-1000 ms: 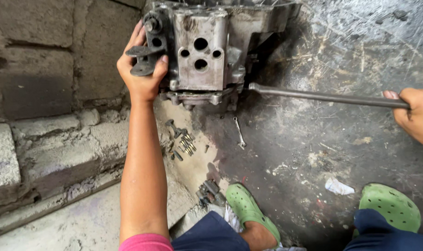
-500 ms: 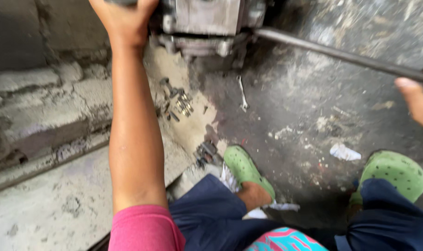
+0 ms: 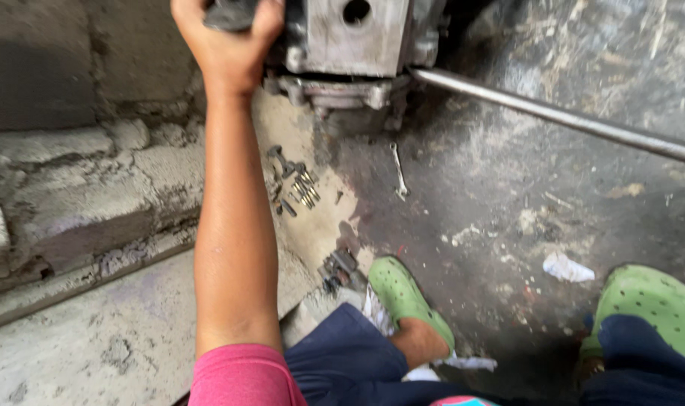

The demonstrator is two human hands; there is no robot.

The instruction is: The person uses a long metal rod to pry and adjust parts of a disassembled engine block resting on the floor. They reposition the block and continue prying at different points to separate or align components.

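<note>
My left hand (image 3: 228, 41) grips the left side of a grey metal engine block (image 3: 357, 45) that stands on the oily floor at the top of the head view. A long steel bar (image 3: 568, 116) reaches from the block's lower right corner out past the right edge. My right hand is out of the picture. Below, my two feet wear green clogs (image 3: 406, 297), and a pink sleeve (image 3: 241, 376) covers my left upper arm.
Several bolts and small parts (image 3: 297, 184) lie on the floor under the block, beside a small wrench (image 3: 399, 173). A dark metal piece (image 3: 339, 267) sits near my left foot. A stone ledge (image 3: 72, 188) runs along the left. A white scrap (image 3: 568, 267) lies at right.
The view has tipped downward, so the block has slid toward the top edge and my legs show. My right hand on the bar has passed out of the right edge.
</note>
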